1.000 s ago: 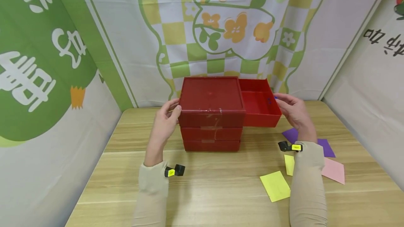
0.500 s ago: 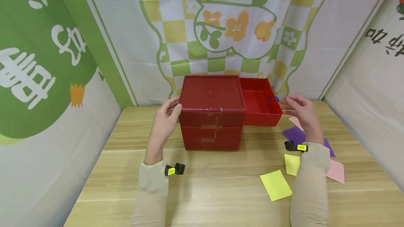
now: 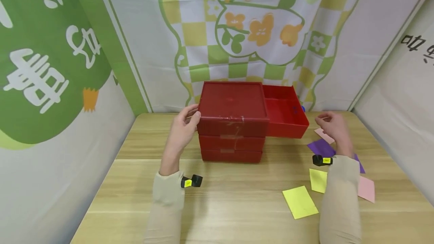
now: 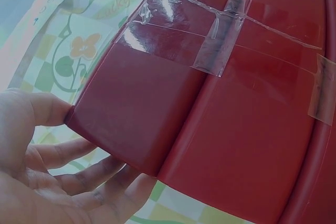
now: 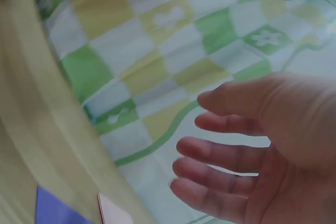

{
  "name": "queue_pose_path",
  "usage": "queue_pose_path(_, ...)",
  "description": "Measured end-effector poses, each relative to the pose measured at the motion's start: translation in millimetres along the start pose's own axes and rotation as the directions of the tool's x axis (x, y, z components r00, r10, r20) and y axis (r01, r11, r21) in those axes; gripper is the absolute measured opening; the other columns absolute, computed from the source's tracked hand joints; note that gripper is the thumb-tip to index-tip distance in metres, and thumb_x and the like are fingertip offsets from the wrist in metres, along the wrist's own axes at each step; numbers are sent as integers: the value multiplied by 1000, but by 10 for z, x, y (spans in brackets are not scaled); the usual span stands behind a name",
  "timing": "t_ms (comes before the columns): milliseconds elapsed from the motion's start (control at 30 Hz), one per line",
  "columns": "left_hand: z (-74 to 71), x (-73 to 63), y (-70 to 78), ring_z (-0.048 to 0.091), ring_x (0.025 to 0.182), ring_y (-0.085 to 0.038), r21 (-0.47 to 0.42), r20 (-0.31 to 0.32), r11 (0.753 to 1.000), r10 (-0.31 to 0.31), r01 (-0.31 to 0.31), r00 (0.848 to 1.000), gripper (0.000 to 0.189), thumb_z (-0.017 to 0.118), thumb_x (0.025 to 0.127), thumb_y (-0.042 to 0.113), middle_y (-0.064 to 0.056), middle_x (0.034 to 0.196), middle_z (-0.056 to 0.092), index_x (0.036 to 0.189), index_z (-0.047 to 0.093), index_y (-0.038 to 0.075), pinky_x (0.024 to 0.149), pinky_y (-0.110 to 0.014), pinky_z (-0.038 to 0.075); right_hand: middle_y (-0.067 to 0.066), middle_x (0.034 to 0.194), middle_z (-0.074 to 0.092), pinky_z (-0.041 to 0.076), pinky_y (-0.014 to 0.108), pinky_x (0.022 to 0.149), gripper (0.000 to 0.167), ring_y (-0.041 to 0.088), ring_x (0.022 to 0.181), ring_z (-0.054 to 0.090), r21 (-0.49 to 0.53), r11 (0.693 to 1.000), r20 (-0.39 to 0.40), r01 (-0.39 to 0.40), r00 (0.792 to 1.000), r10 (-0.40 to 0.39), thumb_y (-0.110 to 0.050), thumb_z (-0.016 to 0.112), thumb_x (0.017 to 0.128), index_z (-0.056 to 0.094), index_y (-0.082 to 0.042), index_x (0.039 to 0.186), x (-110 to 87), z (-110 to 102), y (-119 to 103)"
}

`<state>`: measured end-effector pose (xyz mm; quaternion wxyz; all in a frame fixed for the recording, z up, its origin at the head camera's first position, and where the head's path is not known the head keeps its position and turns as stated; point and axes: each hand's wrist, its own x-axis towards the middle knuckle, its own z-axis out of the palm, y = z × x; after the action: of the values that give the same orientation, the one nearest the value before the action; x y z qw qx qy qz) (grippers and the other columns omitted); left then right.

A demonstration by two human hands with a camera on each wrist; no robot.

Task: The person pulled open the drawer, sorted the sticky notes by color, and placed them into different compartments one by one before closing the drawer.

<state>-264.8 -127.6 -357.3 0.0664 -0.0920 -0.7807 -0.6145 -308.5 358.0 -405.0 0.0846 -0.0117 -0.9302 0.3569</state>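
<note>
A dark red drawer box (image 3: 232,102) with several tiers stands on the table. Its top drawer (image 3: 287,130), bright red, is pulled out to the right, and nothing shows inside apart from small blue marks on the end wall. A blue knob (image 3: 303,109) sits on that drawer's outer end. My left hand (image 3: 183,129) rests against the box's left side; in the left wrist view the thumb (image 4: 50,109) touches the top corner and the fingertips lie along the side. My right hand (image 3: 333,128) hovers right of the drawer, apart from it, with loosely bent fingers holding nothing.
Paper squares lie on the table's right side: yellow (image 3: 300,202), purple (image 3: 321,147) and pink (image 3: 366,189) ones, some partly under the right arm. Clear tape (image 4: 215,35) crosses the box's front. A patterned curtain (image 3: 237,59) hangs behind the table.
My right hand has let go of the knob and moved right, away from the drawer. The left hand stays at the box's side. The view has shifted slightly.
</note>
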Motion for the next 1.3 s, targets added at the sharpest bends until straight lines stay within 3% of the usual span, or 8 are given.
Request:
queue_pose_path(67,15,12,-2,57,122,-30,0,2,1000,7,-7,1000,44,52,102,28,-14,140,54,143,49,12,90,-47,53,33,113,64,53,34,69,40,28,81,67,-99,995,27,14,1000,-11,-26,54,99,60,8,117,37,-11,42)
queue_pose_path(267,68,24,3,57,124,-30,-1,16,1000,4,-4,1000,45,52,102,29,-13,142,53,144,48,14,90,-42,53,34,114,62,53,43,73,39,37,86,66,-244,969,157,44,988,-5,-24,55,96,58,10,115,163,-105,160)
queue_pose_path(367,71,17,17,57,124,-29,-2,14,1000,3,-3,1000,45,52,102,29,-13,142,53,144,48,14,90,-42,53,35,115,61,48,56,85,41,50,102,60,-324,944,217,66,976,6,-23,56,94,58,12,115,211,-139,213)
queue_pose_path(433,62,18,18,57,123,-29,1,12,1000,2,-2,1000,45,52,102,29,-12,142,53,144,48,14,90,-42,53,36,116,60,47,59,87,44,53,104,58,-364,928,251,80,968,16,-23,57,92,56,14,116,245,-148,254)
queue_pose_path(733,-1,16,21,56,124,-30,-1,5,1000,-4,4,1000,46,53,102,29,-13,142,52,144,48,14,92,-47,52,42,125,51,43,63,94,52,59,113,49,-412,907,331,85,942,62,-18,61,90,47,19,124,374,-80,434)
queue_pose_path(900,11,17,23,56,125,-29,2,9,1000,-4,4,1000,46,54,101,29,-13,142,53,144,48,14,91,-44,53,42,120,54,46,62,91,50,58,110,52,-440,894,359,91,930,82,-18,63,88,51,20,118,388,-66,496)
queue_pose_path(1033,20,23,15,56,124,-30,5,11,1000,5,-5,1000,46,54,102,29,-13,141,53,144,48,13,91,-42,53,40,119,56,50,57,84,50,53,104,56,-444,894,379,49,915,139,-21,65,87,53,18,115,390,-61,515)
queue_pose_path(1300,26,26,-2,56,125,-29,0,26,1000,0,0,1000,46,54,101,31,-12,141,53,144,48,15,94,-46,52,13,78,63,47,31,58,25,21,67,58,-440,898,387,-27,896,217,-21,64,85,61,4,85,373,22,585)
